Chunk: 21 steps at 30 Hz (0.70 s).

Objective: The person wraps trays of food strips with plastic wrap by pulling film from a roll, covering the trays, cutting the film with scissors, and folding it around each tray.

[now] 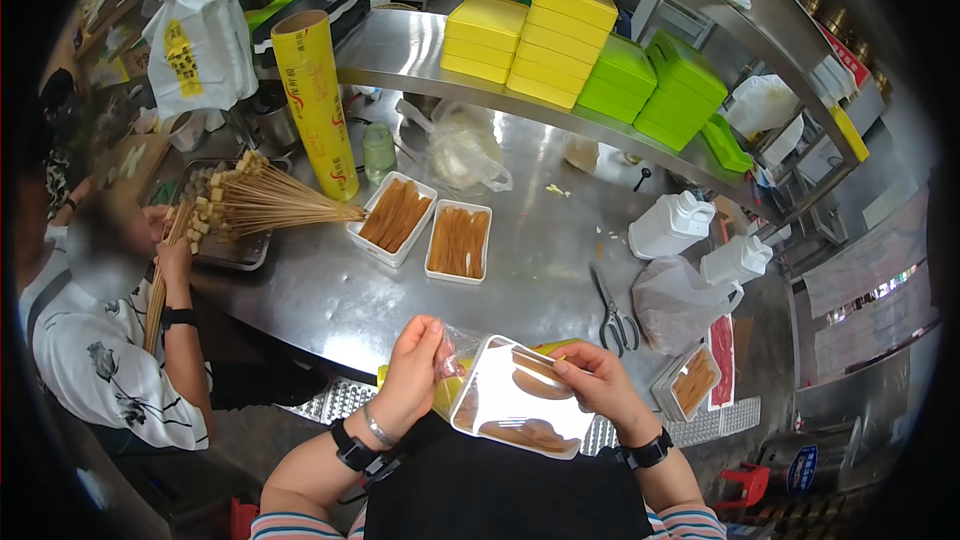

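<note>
In front of my apron is a white tray (474,392) of brown strips, tilted, with clear film and a bright glare across its top. My left hand (410,368) pinches a bunched edge of clear plastic film (458,342) at the tray's left side. The thumb and fingers of my right hand (604,390) close on the tray's right edge; whether they also grip film I cannot tell. Something yellow (448,396) lies behind and below the tray, mostly hidden. Two more white trays of brown strips (396,215) (459,243) sit on the steel table (540,290).
Scissors (612,315), white jugs (672,226), a plastic bag (680,300) and a stack of filled trays (688,383) stand at right. A tall yellow film roll (316,110) and skewers (300,202) are left, beside a co-worker (120,360). Yellow boxes (562,35) fill the shelf.
</note>
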{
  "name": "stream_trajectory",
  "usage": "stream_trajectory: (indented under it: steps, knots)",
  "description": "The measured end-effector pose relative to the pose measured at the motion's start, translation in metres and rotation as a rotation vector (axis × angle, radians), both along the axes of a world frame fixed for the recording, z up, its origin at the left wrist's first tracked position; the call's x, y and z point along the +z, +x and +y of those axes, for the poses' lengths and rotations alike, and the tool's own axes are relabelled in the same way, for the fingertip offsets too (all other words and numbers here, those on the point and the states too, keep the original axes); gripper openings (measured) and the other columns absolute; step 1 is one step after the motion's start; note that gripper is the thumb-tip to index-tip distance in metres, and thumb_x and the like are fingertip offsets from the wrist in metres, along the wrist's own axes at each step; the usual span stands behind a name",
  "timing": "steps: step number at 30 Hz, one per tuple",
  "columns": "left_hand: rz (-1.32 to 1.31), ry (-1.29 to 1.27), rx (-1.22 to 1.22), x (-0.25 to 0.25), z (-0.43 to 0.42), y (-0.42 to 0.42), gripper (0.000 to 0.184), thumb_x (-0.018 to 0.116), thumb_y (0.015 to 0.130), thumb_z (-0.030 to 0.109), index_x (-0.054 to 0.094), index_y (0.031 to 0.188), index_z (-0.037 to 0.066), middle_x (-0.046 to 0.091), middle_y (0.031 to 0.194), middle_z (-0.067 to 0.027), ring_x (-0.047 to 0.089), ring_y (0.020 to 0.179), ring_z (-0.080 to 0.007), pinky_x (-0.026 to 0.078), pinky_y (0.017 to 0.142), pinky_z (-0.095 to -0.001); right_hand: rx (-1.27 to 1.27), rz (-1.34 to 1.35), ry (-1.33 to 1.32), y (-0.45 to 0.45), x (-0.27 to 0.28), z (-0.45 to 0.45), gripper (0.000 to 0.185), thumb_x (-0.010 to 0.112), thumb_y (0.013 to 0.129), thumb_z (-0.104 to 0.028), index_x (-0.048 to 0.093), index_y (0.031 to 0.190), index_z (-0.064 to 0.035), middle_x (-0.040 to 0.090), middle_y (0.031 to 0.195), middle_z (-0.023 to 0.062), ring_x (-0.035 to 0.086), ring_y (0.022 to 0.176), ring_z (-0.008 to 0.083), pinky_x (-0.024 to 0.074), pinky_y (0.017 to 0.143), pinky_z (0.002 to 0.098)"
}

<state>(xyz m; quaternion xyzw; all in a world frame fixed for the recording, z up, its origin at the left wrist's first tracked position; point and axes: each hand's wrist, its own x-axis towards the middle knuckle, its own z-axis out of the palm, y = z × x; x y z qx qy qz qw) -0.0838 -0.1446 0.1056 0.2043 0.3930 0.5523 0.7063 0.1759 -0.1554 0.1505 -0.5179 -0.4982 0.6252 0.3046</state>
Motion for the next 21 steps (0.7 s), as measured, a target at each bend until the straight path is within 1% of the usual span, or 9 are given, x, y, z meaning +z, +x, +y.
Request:
stream_trajectory:
  steps: [4,5,6,9,14,15,16,19,21]
  knots:
    - [-0.155,-0.124,-0.103,-0.005,0.004,0.005,0.015,0.049,0.101,0.022,0.048,0.091,0.011,0.045,0.067,0.002,0.04,0.054,-0.0066,0.042,0.053,-0.0224,-0.02,0.027,0.015,-0.001,0.002,-0.003,0.022,0.062,0.095,-0.02,0.063,0.108,-0.0027,0.066,0.085,-0.0009,0.055,0.07,0.0022,0.0421,0.057,0.017]
    - [-0.154,-0.125,-0.108,-0.015,0.004,0.005,0.015,0.049,0.101,0.022,0.048,0.091,0.011,0.045,0.067,0.002,0.04,0.054,-0.0066,0.042,0.053,-0.0224,-0.044,0.038,0.029,0.0,-0.001,-0.006,0.021,0.063,0.094,-0.021,0.064,0.107,-0.0036,0.064,0.08,-0.0023,0.048,0.06,0.0011,0.0356,0.049,0.0167]
    - [-0.096,-0.11,-0.176,-0.03,0.006,0.005,0.015,0.05,0.101,0.022,0.05,0.091,0.011,0.048,0.069,0.0017,0.043,0.056,-0.0065,0.044,0.055,-0.0232,-0.066,0.048,0.045,0.001,-0.003,-0.008,0.021,0.064,0.094,-0.021,0.065,0.106,-0.0045,0.062,0.075,-0.0038,0.041,0.049,0.0001,0.0291,0.042,0.0165]
    - [0.032,-0.134,-0.287,-0.035,0.009,0.025,0.014,0.051,0.1,0.021,0.054,0.092,0.01,0.053,0.075,0.0014,0.05,0.063,-0.007,0.049,0.06,-0.0252,-0.092,0.053,-0.027,0.002,-0.012,-0.012,0.021,0.064,0.094,-0.022,0.066,0.105,-0.0044,0.059,0.071,-0.0051,0.042,0.049,0.0002,0.0298,0.042,0.0165]
    - [-0.052,-0.084,-0.631,-0.034,0.015,0.038,0.011,0.052,0.096,0.014,0.06,0.1,0.007,0.061,0.092,0.0005,0.057,0.083,-0.0079,0.052,0.073,-0.0239,-0.085,0.06,-0.033,0.005,-0.02,-0.012,0.021,0.064,0.094,-0.024,0.066,0.106,-0.0066,0.062,0.08,-0.0044,0.046,0.056,-0.0005,0.0335,0.046,0.0158]
    - [-0.046,-0.043,-0.691,-0.042,0.015,0.038,0.012,0.058,0.093,0.017,0.06,0.099,0.008,0.061,0.093,0.0017,0.053,0.086,-0.005,0.05,0.073,-0.0234,-0.079,0.063,-0.083,0.009,-0.027,-0.012,0.022,0.064,0.094,-0.024,0.066,0.106,-0.0057,0.064,0.085,-0.0038,0.051,0.065,0.001,0.04,0.054,0.0165]
    - [0.34,0.383,-0.737,-0.035,0.013,0.038,0.013,0.064,0.089,0.018,0.06,0.096,0.008,0.06,0.093,0.0032,0.05,0.088,-0.0035,0.049,0.072,-0.0236,-0.071,0.048,-0.013,0.01,-0.029,-0.012,0.022,0.064,0.094,-0.024,0.065,0.106,-0.005,0.064,0.087,-0.0027,0.053,0.07,0.002,0.0427,0.059,0.0176]
    - [0.05,0.118,-0.723,-0.058,0.012,0.04,0.014,0.064,0.089,0.017,0.059,0.096,0.007,0.059,0.093,0.0034,0.049,0.09,-0.0034,0.047,0.075,-0.0231,-0.044,0.031,0.042,0.007,-0.022,-0.009,0.023,0.064,0.094,-0.023,0.065,0.106,-0.0037,0.065,0.089,-0.0008,0.057,0.079,0.004,0.0465,0.068,0.0198]
    - [0.142,0.344,-0.776,-0.054,0.019,0.04,0.016,0.062,0.092,0.018,0.057,0.104,0.008,0.061,0.097,0.0015,0.055,0.09,-0.0055,0.049,0.077,-0.0211,0.004,0.009,-0.002,0.007,-0.02,-0.009,0.023,0.064,0.094,-0.022,0.065,0.107,-0.0029,0.065,0.09,-0.0001,0.058,0.082,0.0051,0.0475,0.072,0.0209]
